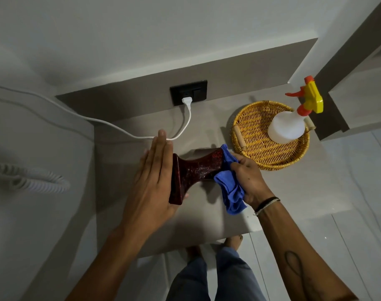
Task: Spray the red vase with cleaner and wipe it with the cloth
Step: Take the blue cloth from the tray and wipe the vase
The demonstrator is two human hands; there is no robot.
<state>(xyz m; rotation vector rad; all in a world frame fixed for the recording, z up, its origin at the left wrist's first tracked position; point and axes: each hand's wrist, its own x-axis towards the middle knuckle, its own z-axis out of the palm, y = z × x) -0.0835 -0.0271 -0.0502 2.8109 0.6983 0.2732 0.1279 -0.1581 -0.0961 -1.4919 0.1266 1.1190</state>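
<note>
Both hands hold the red vase [193, 168] sideways above the table [283, 192]; left hand [154, 177] flat on its base, fingers apart; right hand [248, 181] clamped on the blue cloth [230, 192] at its mouth.

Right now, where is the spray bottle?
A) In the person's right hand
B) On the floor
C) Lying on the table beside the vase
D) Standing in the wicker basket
D: the spray bottle stands in the wicker basket, while the right hand holds the blue cloth against the red vase.
</note>
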